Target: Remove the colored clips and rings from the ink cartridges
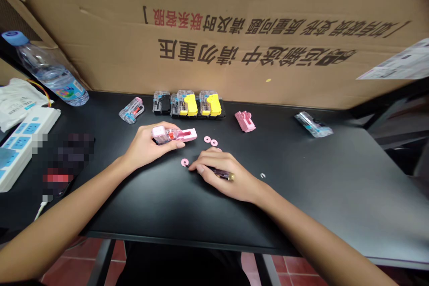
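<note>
Pink-and-clear plastic toy [177,134], an orange-red piece showing inside it, held off to the left of centre above the black table [301,196]. Left hand [142,146]: closed round the near end of the toy, thumb along the front side; pink open-slotted end juts out free to the right. Right hand [239,183]: narrow pinch on a dark pen-like tool [224,174] with a gold-coloured end, its tip at the edge of a pink ring [184,162] on the tabletop; whether tip and ring touch, cannot tell. More pink rings [207,139] just beyond the right hand's knuckles, one partly hidden by it. Pink shell part [245,121] farther back; small white C-shaped piece [263,175] near the right wrist. Risks, as judged: ring looks flat and light, table smooth, so an off-centre push by the tip could skid it away or flip it. Knuckles low among the other rings; a sideways sweep might scatter them. White piece could be brushed off by the forearm, being so small. Toy gripped at one end only: pressure on the free end could twist it in the fingers, and any unfastened part inside might shift.
</note>
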Action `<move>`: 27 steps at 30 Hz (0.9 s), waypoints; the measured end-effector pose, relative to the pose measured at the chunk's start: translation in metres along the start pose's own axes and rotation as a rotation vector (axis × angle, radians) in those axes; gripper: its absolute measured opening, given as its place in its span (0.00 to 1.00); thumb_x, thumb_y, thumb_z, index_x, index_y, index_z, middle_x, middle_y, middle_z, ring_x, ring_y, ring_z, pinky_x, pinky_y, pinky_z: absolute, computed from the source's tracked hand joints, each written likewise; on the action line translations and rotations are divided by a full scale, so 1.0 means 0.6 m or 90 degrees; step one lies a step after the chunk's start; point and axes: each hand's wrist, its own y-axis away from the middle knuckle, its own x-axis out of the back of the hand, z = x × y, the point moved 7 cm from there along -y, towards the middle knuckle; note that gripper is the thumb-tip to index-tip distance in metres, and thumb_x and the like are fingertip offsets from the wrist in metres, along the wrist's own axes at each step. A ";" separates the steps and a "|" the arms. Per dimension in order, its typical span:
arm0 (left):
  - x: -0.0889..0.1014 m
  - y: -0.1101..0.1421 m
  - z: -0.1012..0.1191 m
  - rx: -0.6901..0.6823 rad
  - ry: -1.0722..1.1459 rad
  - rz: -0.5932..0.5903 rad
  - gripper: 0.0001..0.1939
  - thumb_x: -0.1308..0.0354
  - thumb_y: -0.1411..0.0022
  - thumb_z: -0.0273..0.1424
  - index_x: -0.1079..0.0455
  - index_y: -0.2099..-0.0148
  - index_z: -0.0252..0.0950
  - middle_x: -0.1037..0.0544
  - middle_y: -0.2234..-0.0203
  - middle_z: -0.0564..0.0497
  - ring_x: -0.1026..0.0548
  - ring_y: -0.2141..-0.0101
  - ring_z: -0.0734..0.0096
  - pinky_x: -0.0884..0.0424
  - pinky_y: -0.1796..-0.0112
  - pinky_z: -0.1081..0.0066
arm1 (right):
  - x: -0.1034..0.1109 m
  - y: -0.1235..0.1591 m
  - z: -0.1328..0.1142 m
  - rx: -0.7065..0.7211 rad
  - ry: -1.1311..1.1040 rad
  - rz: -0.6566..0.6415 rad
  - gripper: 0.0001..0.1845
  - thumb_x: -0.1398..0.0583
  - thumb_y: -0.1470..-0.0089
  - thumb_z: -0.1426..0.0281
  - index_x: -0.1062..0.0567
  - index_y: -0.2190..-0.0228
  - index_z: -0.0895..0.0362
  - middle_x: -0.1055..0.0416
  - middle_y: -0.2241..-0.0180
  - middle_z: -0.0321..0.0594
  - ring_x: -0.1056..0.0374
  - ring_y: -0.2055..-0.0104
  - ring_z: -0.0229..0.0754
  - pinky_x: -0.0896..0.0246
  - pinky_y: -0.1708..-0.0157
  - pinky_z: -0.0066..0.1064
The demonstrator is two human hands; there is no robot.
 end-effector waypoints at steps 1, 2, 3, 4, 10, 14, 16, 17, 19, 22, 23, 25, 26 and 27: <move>0.001 0.000 0.000 0.002 -0.007 0.007 0.20 0.26 0.40 0.47 0.18 0.54 0.38 0.13 0.60 0.50 0.17 0.65 0.66 0.22 0.61 0.69 | -0.003 0.000 -0.001 0.000 0.007 -0.011 0.15 0.45 0.25 0.69 0.18 0.59 0.54 0.18 0.65 0.39 0.25 0.65 0.41 0.36 0.53 0.40; 0.002 0.000 0.001 0.001 -0.014 0.014 0.20 0.26 0.39 0.47 0.19 0.53 0.38 0.13 0.60 0.50 0.17 0.66 0.67 0.23 0.62 0.70 | -0.004 -0.001 -0.002 0.003 0.011 -0.015 0.15 0.45 0.25 0.70 0.18 0.59 0.54 0.18 0.64 0.39 0.24 0.64 0.41 0.36 0.53 0.40; 0.003 0.000 0.002 -0.002 -0.020 0.019 0.21 0.26 0.39 0.47 0.19 0.53 0.38 0.13 0.61 0.50 0.18 0.66 0.67 0.23 0.62 0.70 | -0.002 -0.001 -0.003 0.006 0.013 -0.014 0.15 0.45 0.25 0.70 0.18 0.60 0.54 0.18 0.64 0.39 0.24 0.65 0.41 0.36 0.53 0.40; 0.004 0.001 0.003 -0.005 -0.025 0.026 0.21 0.27 0.39 0.47 0.20 0.53 0.38 0.14 0.61 0.51 0.18 0.66 0.68 0.23 0.63 0.70 | 0.002 -0.001 -0.003 0.009 0.018 -0.009 0.15 0.45 0.26 0.70 0.19 0.61 0.54 0.18 0.65 0.38 0.24 0.65 0.41 0.36 0.53 0.40; 0.010 0.004 0.003 -0.003 -0.020 0.051 0.23 0.26 0.40 0.48 0.26 0.52 0.38 0.16 0.65 0.52 0.19 0.70 0.69 0.24 0.66 0.71 | 0.051 0.001 0.015 0.007 0.108 0.088 0.20 0.45 0.27 0.71 0.21 0.71 0.53 0.20 0.73 0.35 0.26 0.72 0.40 0.36 0.55 0.41; 0.007 0.004 -0.006 0.008 0.014 0.033 0.23 0.26 0.39 0.46 0.29 0.51 0.39 0.17 0.69 0.54 0.19 0.74 0.70 0.23 0.68 0.71 | 0.076 0.006 0.035 -0.034 0.163 0.153 0.21 0.45 0.27 0.71 0.21 0.73 0.54 0.21 0.75 0.36 0.25 0.71 0.42 0.36 0.57 0.40; 0.007 0.004 -0.010 0.013 0.026 0.031 0.23 0.26 0.39 0.45 0.30 0.51 0.39 0.17 0.66 0.53 0.18 0.73 0.69 0.22 0.67 0.70 | 0.082 0.008 0.040 -0.051 0.172 0.167 0.22 0.44 0.26 0.67 0.21 0.73 0.54 0.22 0.76 0.36 0.26 0.73 0.42 0.36 0.58 0.40; 0.006 0.003 -0.011 0.013 0.031 0.029 0.23 0.26 0.39 0.45 0.30 0.50 0.39 0.16 0.64 0.51 0.18 0.71 0.68 0.22 0.66 0.70 | 0.083 0.008 0.040 -0.054 0.169 0.171 0.23 0.44 0.25 0.65 0.21 0.73 0.54 0.22 0.76 0.37 0.26 0.73 0.42 0.36 0.59 0.40; 0.003 0.003 -0.009 0.001 0.036 0.021 0.23 0.27 0.38 0.44 0.29 0.50 0.38 0.16 0.59 0.48 0.17 0.66 0.67 0.22 0.63 0.69 | 0.087 0.009 0.036 -0.047 0.153 0.185 0.24 0.47 0.24 0.60 0.19 0.68 0.53 0.21 0.72 0.39 0.25 0.70 0.44 0.35 0.59 0.40; -0.004 0.004 0.005 -0.041 0.015 -0.012 0.17 0.30 0.34 0.41 0.27 0.51 0.37 0.16 0.55 0.46 0.17 0.59 0.65 0.22 0.58 0.68 | 0.094 0.012 0.023 -0.015 0.149 0.234 0.22 0.49 0.23 0.58 0.18 0.55 0.53 0.19 0.59 0.46 0.22 0.57 0.50 0.30 0.54 0.44; -0.007 0.005 0.010 -0.055 0.006 -0.029 0.16 0.31 0.33 0.40 0.27 0.51 0.37 0.16 0.56 0.47 0.17 0.60 0.66 0.23 0.57 0.68 | 0.095 0.012 0.020 -0.008 0.158 0.249 0.20 0.49 0.23 0.59 0.19 0.52 0.53 0.20 0.55 0.48 0.23 0.52 0.51 0.29 0.51 0.46; -0.015 0.007 0.020 -0.076 -0.005 -0.068 0.13 0.33 0.32 0.38 0.25 0.51 0.37 0.16 0.59 0.49 0.18 0.63 0.69 0.24 0.58 0.70 | 0.090 0.012 0.017 -0.003 0.179 0.251 0.16 0.47 0.24 0.63 0.20 0.49 0.52 0.23 0.50 0.50 0.25 0.47 0.53 0.28 0.47 0.47; -0.018 0.009 0.024 -0.085 -0.007 -0.087 0.12 0.33 0.31 0.37 0.25 0.50 0.37 0.16 0.60 0.50 0.19 0.65 0.71 0.24 0.60 0.72 | 0.084 0.011 0.017 -0.002 0.186 0.236 0.15 0.46 0.24 0.65 0.21 0.48 0.52 0.24 0.48 0.51 0.25 0.46 0.52 0.27 0.47 0.46; -0.021 0.010 0.028 -0.094 -0.007 -0.101 0.12 0.33 0.31 0.37 0.24 0.50 0.38 0.16 0.61 0.51 0.20 0.67 0.73 0.25 0.61 0.73 | 0.076 0.009 0.017 0.001 0.190 0.211 0.13 0.45 0.25 0.66 0.21 0.48 0.51 0.25 0.47 0.51 0.25 0.46 0.52 0.26 0.48 0.45</move>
